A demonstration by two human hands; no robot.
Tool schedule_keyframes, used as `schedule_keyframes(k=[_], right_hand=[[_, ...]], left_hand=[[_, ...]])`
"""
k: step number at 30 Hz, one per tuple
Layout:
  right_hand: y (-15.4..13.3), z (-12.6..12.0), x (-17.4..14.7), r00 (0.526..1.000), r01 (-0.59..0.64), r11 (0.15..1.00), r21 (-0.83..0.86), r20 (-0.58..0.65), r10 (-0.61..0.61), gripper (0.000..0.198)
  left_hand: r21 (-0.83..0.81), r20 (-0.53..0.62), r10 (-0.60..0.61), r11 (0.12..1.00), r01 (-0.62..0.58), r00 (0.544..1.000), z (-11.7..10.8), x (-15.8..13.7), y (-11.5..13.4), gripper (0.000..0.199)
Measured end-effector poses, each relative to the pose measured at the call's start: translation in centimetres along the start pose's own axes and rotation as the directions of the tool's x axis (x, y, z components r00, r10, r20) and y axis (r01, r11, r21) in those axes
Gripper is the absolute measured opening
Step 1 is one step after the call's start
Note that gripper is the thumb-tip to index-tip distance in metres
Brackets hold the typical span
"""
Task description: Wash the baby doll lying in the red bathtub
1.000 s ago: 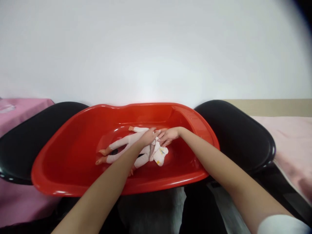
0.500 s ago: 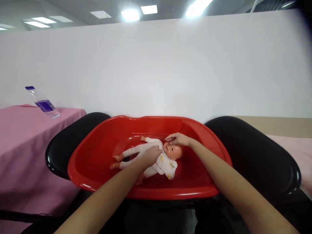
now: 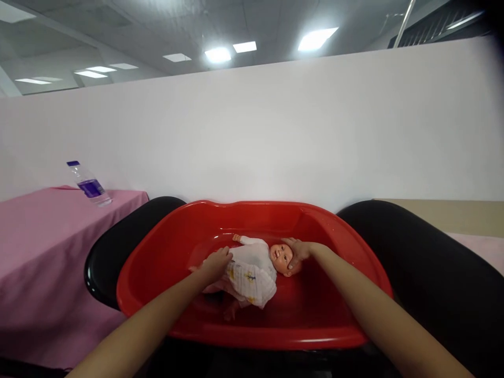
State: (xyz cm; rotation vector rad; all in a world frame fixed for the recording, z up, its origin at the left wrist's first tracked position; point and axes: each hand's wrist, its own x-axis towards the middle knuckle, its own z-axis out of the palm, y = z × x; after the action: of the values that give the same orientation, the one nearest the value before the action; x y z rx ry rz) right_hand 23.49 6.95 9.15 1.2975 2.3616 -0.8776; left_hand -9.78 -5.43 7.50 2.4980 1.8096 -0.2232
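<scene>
Where it lies on its back in the bottom of the red tub [image 3: 165,273], the baby doll [image 3: 255,268] in white clothes has its head toward the right. The right hand [image 3: 298,253] cups the doll's head, fingers curled around it. The left hand [image 3: 216,261] rests on the doll's lower body, fingers loosely together on the cloth (whether it grips I cannot tell). Black chairs [image 3: 433,273] flank the tub, and a water bottle [image 3: 88,184] stands on the pink table [image 3: 43,247] at left
</scene>
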Motion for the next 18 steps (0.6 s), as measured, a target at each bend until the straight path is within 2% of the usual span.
schedule_keyframes(k=[2, 5, 7, 10, 13, 18], right_hand=[[0.2, 0.1, 0.1, 1.000, -0.021, 1.000, 0.001, 0.005, 0.021, 0.151], [0.6, 0.4, 0.7, 0.999, -0.042, 0.999, -0.015, -0.003, 0.042, 0.155], [0.8, 0.6, 1.1, 0.999, -0.032, 0.999, -0.024, -0.007, 0.032, 0.156], [0.8, 0.6, 1.2, 0.999, -0.037, 0.999, -0.007, -0.013, 0.036, 0.156], [0.5, 0.3, 0.9, 0.999, -0.028, 0.999, 0.021, -0.015, 0.029, 0.151], [0.5, 0.4, 1.1, 1.000, -0.025, 0.999, 0.048, -0.004, 0.025, 0.150]], left_hand=[[-0.027, -0.072, 0.139, 0.990, -0.142, 0.988, 0.9, 0.2, 1.6, 0.047], [-0.030, -0.108, 0.377, 0.924, -0.382, 0.920, 2.9, 0.4, 3.9, 0.074], [0.018, -0.087, 0.462, 0.887, -0.462, 0.883, 4.3, 0.5, 4.3, 0.074], [0.084, -0.081, 0.485, 0.874, -0.479, 0.871, 6.0, 0.5, 2.8, 0.065], [0.136, -0.017, 0.468, 0.877, -0.462, 0.884, 6.8, 0.4, -0.3, 0.064], [0.153, 0.104, 0.410, 0.894, -0.422, 0.906, 6.4, 0.0, -4.9, 0.070]])
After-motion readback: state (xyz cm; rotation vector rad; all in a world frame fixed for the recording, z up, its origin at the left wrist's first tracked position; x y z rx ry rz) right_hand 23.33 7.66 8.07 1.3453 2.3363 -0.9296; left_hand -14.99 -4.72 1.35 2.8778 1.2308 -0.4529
